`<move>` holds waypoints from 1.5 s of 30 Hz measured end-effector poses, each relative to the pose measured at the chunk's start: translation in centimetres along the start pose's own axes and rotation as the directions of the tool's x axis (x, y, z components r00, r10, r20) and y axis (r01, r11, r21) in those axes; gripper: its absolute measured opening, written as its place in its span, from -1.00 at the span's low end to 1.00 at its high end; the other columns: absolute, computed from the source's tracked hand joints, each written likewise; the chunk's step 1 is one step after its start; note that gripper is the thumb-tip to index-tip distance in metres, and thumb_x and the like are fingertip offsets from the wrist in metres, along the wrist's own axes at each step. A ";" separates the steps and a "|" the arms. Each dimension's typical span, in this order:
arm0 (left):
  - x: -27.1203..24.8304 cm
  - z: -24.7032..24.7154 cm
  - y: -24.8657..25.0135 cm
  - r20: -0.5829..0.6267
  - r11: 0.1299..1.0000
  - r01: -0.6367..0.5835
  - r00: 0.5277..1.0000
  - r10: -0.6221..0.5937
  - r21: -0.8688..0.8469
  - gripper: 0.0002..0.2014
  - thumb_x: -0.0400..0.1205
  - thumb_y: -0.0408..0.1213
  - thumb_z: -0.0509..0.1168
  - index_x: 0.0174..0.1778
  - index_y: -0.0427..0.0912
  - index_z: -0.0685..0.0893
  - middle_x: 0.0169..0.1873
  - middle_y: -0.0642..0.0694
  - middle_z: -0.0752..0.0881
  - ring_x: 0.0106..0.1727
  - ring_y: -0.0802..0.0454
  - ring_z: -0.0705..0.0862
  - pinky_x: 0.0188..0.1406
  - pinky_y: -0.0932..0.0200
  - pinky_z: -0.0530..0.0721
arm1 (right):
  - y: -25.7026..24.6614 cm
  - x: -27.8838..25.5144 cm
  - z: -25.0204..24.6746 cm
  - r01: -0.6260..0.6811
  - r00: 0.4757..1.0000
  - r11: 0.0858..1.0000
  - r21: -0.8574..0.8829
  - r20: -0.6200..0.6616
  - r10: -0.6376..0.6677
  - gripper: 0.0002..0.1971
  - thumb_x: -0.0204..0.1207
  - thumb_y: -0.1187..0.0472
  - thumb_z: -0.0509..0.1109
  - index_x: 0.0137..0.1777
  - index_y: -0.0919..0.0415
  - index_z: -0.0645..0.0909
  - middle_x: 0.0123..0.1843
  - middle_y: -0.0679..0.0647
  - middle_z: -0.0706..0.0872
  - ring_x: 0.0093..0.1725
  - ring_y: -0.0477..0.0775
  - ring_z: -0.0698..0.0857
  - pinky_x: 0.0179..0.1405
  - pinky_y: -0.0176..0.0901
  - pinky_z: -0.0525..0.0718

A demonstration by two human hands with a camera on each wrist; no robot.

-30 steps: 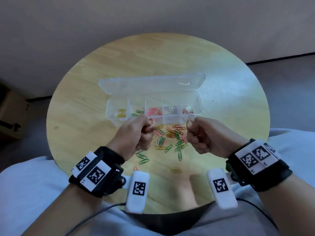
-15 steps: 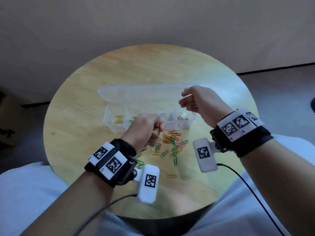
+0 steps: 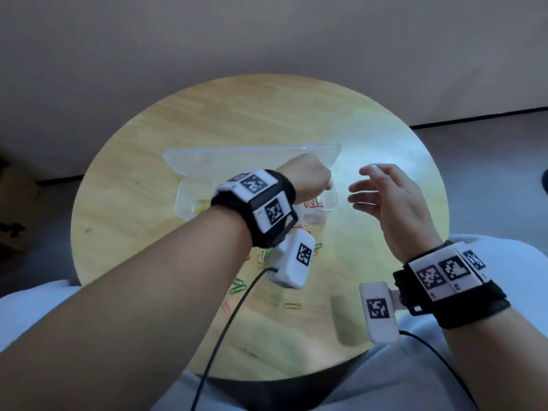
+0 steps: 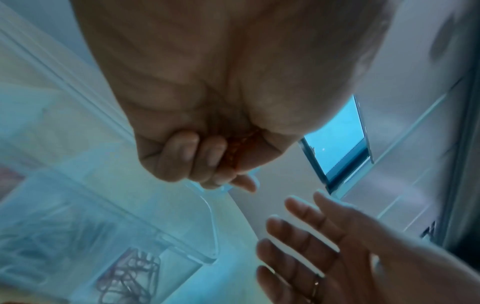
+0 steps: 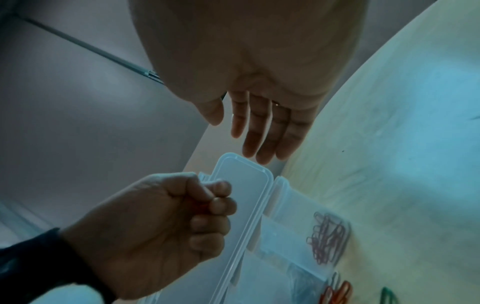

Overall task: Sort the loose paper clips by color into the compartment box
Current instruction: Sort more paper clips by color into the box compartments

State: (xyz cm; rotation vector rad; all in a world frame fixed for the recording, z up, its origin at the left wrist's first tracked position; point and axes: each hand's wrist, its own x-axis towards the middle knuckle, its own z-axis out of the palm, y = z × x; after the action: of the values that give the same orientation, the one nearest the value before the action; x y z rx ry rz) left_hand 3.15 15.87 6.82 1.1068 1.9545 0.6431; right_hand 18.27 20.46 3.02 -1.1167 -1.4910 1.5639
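My left hand (image 3: 308,176) is fisted around red paper clips (image 4: 240,148) above the clear compartment box (image 3: 332,200); my right hand (image 3: 391,203) hovers at its 3 o'clock, fingers spread, holding nothing. More red clips (image 5: 327,238) lie in the box's end compartment.

Clear plastic compartment box (image 3: 330,200), lid open toward twelve o'clock, holds red clips (image 3: 312,204); loose coloured paper clips (image 3: 238,286) lie at six o'clock.

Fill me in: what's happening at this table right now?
A person is sorting coloured paper clips into a clear compartment box on a round table. The left hand is over the box's right end, its grip closed on something red. The right hand hovers open beside it. Loose clips remain on the table.
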 end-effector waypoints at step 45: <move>-7.7 3.8 -10.9 0.038 0.799 -0.135 0.990 0.139 0.586 -0.85 0.59 -0.19 0.36 -0.04 -0.14 0.79 -0.14 -0.12 0.79 -0.03 -0.09 0.72 -0.08 0.09 0.69 | 3.9 -4.6 5.7 0.269 0.876 0.287 -0.919 0.358 0.323 -0.84 0.25 -0.03 0.60 -0.30 0.01 0.74 -0.30 0.01 0.73 -0.25 0.07 0.71 -0.36 -0.19 0.60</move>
State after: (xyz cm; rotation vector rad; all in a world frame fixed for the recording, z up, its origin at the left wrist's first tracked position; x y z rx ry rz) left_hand 3.54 4.03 -0.32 1.6320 2.1563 0.0892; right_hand 15.16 13.65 -0.47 -1.3747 -3.0430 0.7980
